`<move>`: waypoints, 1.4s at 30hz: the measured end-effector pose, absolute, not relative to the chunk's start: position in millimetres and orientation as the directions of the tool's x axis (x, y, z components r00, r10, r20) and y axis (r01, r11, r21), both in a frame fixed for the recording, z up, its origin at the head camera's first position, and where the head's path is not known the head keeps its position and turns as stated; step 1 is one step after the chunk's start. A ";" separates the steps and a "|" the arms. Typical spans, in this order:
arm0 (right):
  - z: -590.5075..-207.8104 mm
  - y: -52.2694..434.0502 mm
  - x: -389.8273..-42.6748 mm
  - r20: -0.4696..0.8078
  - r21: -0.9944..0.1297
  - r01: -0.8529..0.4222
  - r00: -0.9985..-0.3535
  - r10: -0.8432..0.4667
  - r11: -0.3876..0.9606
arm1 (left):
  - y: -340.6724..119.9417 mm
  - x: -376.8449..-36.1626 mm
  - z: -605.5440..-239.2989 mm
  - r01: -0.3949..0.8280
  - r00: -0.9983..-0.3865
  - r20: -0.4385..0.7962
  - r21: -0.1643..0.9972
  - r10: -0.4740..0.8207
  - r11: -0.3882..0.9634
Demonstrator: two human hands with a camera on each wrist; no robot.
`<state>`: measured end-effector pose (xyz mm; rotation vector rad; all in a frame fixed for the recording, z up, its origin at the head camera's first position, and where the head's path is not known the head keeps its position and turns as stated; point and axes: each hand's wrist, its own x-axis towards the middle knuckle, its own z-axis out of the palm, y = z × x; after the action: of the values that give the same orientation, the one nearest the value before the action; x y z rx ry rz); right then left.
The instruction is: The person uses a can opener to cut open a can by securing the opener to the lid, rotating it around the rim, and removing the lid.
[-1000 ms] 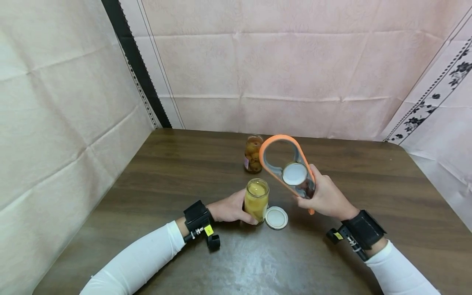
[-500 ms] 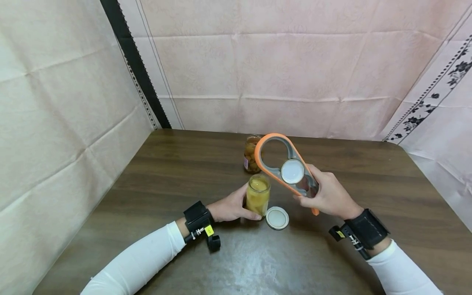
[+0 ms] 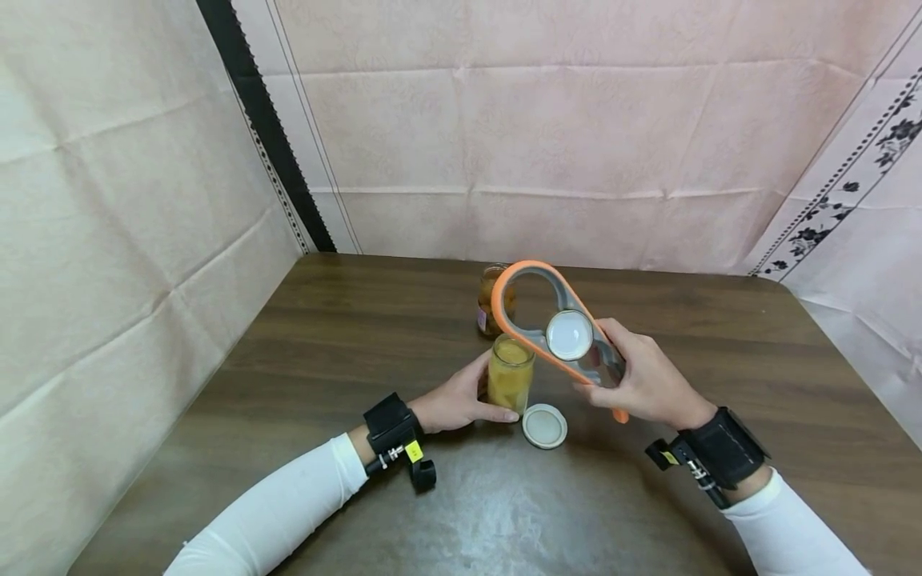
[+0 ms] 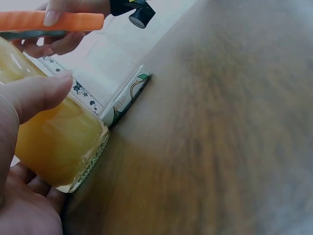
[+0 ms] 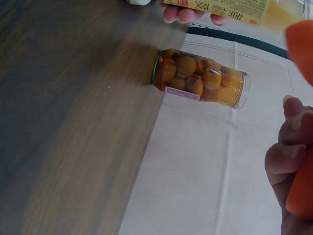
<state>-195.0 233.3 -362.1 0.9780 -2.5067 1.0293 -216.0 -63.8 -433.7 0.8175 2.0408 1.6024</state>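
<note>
Jar opener (image 3: pixel 549 320) is the biggest thing in play, an orange-rimmed grey tool with a big loop at the far end and a white lid (image 3: pixel 569 335) caught in its smaller hole. The right hand (image 3: pixel 641 380) has its fingers clamped round the handle end, holding it up off the worktop (image 3: pixel 324 336). Compared with a second ago it has drifted toward 9 o'clock, so the big loop now hangs over the two jars instead of off to their right.

Next down in size: the open jar of yellow stuff (image 3: pixel 511 374), lid off, gripped by the left hand (image 3: pixel 457 400) with fingers and thumb wrapped round the glass (the left wrist view shows the thumb (image 4: pixel 34 95) pressed on the side). That jar has slid a little toward 3 o'clock and slightly away from the person, so it now sits right under the edge of the opener. My read is the two hands are closing in on each other, so opener and jar are being lined up.

Behind it at 12 o'clock stands the jar of round brown fruit (image 3: pixel 491 302), partly hidden by the loop, and it hasn't budged (the right wrist view shows it well (image 5: pixel 200 77)).

Smallest: a loose white lid (image 3: pixel 544 426) lying flat on the worktop just to the right of the yellow jar's base, near it, same spot as before as far as I can tell.
</note>
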 end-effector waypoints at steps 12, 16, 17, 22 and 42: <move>-355.3 232.4 -189.5 0.496 -0.452 -0.714 -0.699 -0.515 0.534 | -54.3 -219.1 -434.5 0.204 -0.780 0.062 0.966 0.622 0.159; -352.9 231.9 -187.6 0.459 -0.472 -0.696 -0.718 -0.523 0.541 | -51.9 -221.6 -435.5 0.195 -0.792 0.060 0.968 0.607 0.159; -352.4 231.5 -187.2 0.448 -0.478 -0.691 -0.723 -0.526 0.543 | -51.3 -222.1 -435.6 0.196 -0.792 0.061 0.968 0.607 0.158; -350.9 229.8 -184.0 0.411 -0.496 -0.677 -0.735 -0.540 0.544 | -46.9 -227.4 -437.8 0.217 -0.787 0.069 0.961 0.613 0.170; -346.6 223.7 -179.0 0.374 -0.510 -0.691 -0.714 -0.592 0.512 | -28.3 -242.6 -438.5 0.234 -0.795 0.138 0.968 0.591 0.089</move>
<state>-179.0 223.7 -346.6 1.1108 -2.5966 0.9803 -242.6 -28.3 -438.5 0.8205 2.0827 1.7625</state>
